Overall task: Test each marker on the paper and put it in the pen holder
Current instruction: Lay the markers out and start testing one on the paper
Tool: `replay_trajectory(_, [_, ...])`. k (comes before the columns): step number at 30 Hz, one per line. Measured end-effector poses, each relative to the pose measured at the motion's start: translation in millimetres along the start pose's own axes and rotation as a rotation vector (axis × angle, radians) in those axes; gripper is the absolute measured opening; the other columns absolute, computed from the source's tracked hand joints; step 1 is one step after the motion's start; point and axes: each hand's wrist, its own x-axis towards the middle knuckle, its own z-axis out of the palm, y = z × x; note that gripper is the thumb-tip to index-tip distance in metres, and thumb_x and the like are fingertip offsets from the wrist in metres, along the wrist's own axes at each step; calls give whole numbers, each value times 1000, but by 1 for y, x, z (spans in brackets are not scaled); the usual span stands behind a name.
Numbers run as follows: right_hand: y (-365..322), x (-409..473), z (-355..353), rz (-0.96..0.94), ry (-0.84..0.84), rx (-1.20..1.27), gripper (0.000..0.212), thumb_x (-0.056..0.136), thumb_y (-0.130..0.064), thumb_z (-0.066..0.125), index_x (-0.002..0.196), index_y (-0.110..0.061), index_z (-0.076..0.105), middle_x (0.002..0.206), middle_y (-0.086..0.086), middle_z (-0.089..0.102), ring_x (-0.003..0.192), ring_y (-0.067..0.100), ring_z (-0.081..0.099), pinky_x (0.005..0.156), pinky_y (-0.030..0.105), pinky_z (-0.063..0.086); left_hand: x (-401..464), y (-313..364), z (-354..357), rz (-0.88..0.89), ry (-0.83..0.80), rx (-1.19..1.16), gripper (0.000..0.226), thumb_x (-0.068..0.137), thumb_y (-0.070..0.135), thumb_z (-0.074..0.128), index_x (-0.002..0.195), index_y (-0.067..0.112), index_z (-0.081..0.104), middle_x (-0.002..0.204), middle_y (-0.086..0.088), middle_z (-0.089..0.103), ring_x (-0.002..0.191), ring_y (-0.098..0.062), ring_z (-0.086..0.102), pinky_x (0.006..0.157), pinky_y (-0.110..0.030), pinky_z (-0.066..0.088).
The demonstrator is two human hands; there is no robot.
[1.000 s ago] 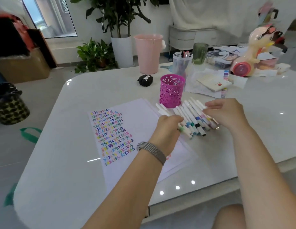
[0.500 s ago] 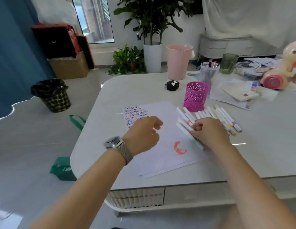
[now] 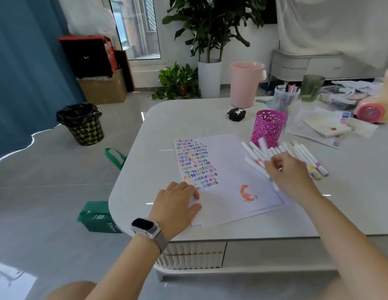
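Your left hand (image 3: 175, 204) presses flat on the paper (image 3: 227, 180) at lower centre; your right hand (image 3: 290, 176) pinches a white marker (image 3: 263, 146) below the pink pen holder (image 3: 268, 128).

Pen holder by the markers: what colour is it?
Bright pink pen holder, with cut-out leaf-like holes; seen in the head view.

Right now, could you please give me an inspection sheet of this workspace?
Surface: white table, glossy.
Job's things: paper with colour marks and an orange smear; markers lying beside the pink pen holder.
Clutter: black case, clear tub, green cup, notepad, toy.
Grippers: left hand rests on the paper; right hand over the markers, grip unclear.
Cables: nothing seen.
Surroundings: plants, pink bucket, bin.
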Motion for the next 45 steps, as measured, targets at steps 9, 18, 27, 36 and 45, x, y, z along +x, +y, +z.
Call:
replay_trajectory(9, [-51,-40,0,354,-96,1119,17,89,-23,64,78,-16,54,63,4,68,39,10,52,33,15,34,7,15,-10,-21,98,-362,32,94,35,49,122,21,53,120,7,55,100,-9,58,85,-22,45])
replay_trajectory(18, [-89,-59,35,291,-196,1020,35,86,-19,68,60,-9,48,46,3,51,37,15,48,36,19,37,-8,31,-32,57,-71,-714,14,95,31,46,87,23,54,63,22,60,49,-4,45,51,-14,37])
replay_trajectory(27, [-88,-68,37,578,-417,1116,32,92,-26,57,65,-14,44,49,0,55,29,7,32,29,12,16,-16,38,-33,198,-109,-242,48,91,55,21,67,23,46,56,7,56,57,-11,54,62,-31,46])
replay_trajectory(36, [-99,-47,34,659,-487,1284,46,97,-35,44,54,-24,31,38,-8,29,22,5,16,28,12,10,-9,53,-51,162,-101,-110,42,95,46,25,66,20,41,64,2,64,64,-13,56,71,-35,47])
replay_trajectory(45, [-106,-30,24,557,-547,1337,52,96,-27,42,45,-23,31,36,-8,28,24,6,15,32,13,6,0,57,-59,119,-110,-416,48,96,40,35,50,25,41,45,7,55,47,-8,47,52,-20,38])
